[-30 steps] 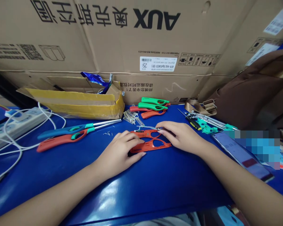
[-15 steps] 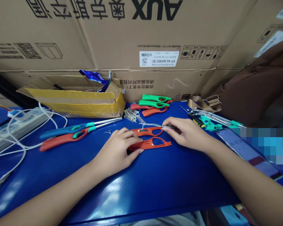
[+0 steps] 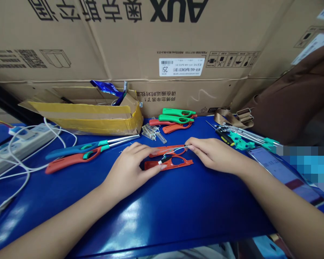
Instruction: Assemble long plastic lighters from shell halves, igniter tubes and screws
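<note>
On a shiny blue surface, two orange lighter shell halves lie between a person's hands, one just beyond the other. The left hand has thumb and fingers parted across them; its thumb is beside a small white-ended black component, contact unclear. The right hand pinches the end of a thin wire running from that component. The step seems to be positioning this wired part; the next move likely calls for a light, slack hold on the wire.
</note>
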The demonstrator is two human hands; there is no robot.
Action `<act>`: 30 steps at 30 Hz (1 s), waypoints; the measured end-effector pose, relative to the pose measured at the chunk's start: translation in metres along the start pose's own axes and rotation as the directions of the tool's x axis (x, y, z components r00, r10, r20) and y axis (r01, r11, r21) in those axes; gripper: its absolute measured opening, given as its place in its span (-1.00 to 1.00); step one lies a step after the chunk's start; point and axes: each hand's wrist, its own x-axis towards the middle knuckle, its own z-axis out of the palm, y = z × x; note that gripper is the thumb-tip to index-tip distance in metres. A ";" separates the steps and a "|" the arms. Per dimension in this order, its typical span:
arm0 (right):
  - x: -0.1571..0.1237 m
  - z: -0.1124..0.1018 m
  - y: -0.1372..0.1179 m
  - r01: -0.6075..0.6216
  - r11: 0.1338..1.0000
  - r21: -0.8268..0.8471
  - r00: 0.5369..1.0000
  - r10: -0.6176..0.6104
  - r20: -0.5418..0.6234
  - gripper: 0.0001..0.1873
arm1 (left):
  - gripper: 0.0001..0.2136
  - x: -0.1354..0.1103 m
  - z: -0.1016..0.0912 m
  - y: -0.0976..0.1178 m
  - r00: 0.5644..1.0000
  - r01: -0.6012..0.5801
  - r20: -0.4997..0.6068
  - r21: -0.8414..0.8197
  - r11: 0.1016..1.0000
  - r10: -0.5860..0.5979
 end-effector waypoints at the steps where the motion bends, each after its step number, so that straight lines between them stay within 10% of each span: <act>1: 0.000 -0.001 -0.001 -0.005 1.000 0.001 1.000 0.005 0.024 -0.68 | -0.68 0.000 0.000 0.001 1.000 -0.002 -0.022 -0.026 1.000 0.002; 30: -0.003 -0.008 -0.010 -0.080 0.974 0.212 0.984 0.043 0.174 -0.79 | -0.90 -0.001 0.002 0.005 0.987 -0.113 -0.127 -0.119 0.987 0.098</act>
